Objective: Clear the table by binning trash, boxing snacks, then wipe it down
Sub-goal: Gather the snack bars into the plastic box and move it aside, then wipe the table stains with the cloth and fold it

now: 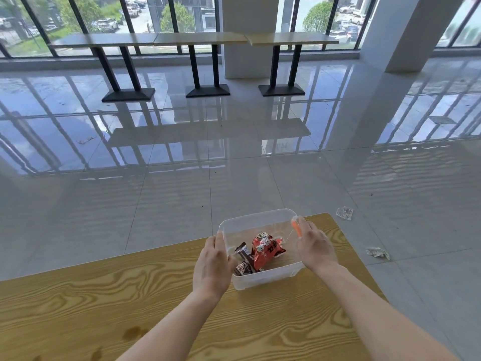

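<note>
Wood-grain table (130, 295), glossy; near its far right corner sits a clear rounded plastic box (263, 278). Inside it: crinkled red snack packet (266, 250), dark wrapped bars (244, 259). Left hand (212, 267) and right hand (315, 246) clasp the box's opposite sides.

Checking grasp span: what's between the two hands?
In the head view, the clear box sits between the left hand and right hand, one on each side wall. Inside: a red snack bag and dark bars.
</note>
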The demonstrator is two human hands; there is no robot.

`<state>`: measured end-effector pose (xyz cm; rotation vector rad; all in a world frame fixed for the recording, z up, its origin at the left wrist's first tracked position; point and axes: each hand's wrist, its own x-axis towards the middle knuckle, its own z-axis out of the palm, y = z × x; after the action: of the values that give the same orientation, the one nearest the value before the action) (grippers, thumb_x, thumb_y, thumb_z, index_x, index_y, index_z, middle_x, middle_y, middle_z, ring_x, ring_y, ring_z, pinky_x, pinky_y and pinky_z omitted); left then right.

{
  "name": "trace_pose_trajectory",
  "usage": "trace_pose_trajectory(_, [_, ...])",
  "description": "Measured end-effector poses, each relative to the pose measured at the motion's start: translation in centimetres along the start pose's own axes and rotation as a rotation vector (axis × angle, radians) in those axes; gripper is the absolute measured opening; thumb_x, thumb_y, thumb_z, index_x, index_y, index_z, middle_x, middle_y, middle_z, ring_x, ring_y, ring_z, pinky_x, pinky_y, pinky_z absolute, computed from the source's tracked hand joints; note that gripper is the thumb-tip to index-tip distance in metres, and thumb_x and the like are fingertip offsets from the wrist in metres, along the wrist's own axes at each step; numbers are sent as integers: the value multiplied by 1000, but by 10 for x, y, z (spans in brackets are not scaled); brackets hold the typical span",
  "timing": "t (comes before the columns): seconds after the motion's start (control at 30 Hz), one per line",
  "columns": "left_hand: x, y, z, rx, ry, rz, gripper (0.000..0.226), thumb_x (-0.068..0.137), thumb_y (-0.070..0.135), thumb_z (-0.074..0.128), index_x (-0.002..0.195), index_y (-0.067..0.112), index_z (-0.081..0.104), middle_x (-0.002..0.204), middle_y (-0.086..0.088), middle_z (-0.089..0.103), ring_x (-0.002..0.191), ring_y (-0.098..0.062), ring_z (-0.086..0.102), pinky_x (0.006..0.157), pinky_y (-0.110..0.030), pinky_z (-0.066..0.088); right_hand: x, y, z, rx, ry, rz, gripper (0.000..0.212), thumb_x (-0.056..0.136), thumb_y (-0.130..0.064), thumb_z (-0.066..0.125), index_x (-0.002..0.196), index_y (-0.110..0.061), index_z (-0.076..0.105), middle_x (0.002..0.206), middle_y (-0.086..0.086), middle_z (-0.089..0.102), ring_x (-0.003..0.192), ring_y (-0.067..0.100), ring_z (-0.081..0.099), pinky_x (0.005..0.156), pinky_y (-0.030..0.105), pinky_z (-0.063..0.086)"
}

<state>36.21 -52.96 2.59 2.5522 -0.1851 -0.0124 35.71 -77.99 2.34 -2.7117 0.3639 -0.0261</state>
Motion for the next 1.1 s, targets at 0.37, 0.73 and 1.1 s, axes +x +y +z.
trace_pose_trajectory(0.37, [5, -3, -11, 95, -36, 47, 69, 94, 41, 54, 150, 18, 19, 133, -3, 46, 116, -20, 50, 84, -32, 48, -4, -8, -10, 30, -1, 15, 53, 96, -20, 57, 145, -14, 36, 138, 15, 51, 120, 34, 52, 97, 43, 44])
trace_pose_trajectory(0.73, [-21, -32, -61, 359, 17, 85, 77, 93, 55, 39, 154, 23, 3, 162, -13, 8, 150, -31, 0, 119, -54, 15, -36, -73, -17, -44, 40, -220, 54, 94, -37, 61, 139, -15, 44, 138, 4, 51, 125, 29, 47, 101, 38, 42])
trace_pose_trajectory(1.1, [-113, -135, -150, 362, 171, -106, 78, 92, 57, 41, 154, 25, 7, 162, -9, 10, 149, -28, 4, 119, -52, 15, -92, -203, 18, -45, -6, -503, 68, 92, -41, 66, 147, -14, 38, 143, 5, 47, 128, 30, 44, 106, 39, 39])
